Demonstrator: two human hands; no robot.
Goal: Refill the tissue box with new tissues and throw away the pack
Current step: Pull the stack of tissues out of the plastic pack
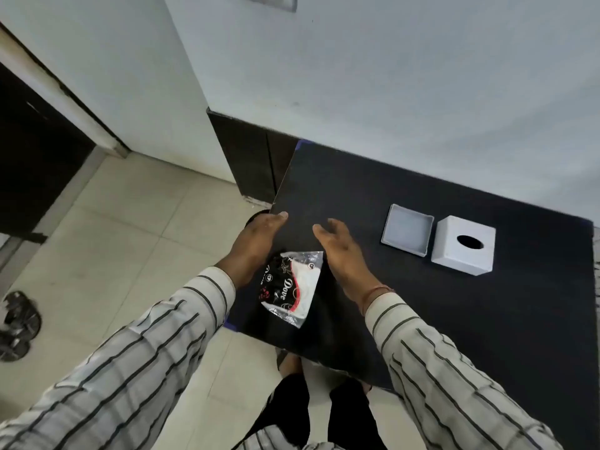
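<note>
On black table (454,319), "Dove" tissue pack (290,287), open hands either side

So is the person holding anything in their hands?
No. The left hand and right hand are open above the tissue pack, which lies on the table.

On the one black table (454,319): one tissue pack (290,287) at seven o'clock, and at two o'clock one white box (462,245) and one open tray (407,229). Two hands, left (256,241) and right (344,251). One sandal (19,323) at nine o'clock.
</note>
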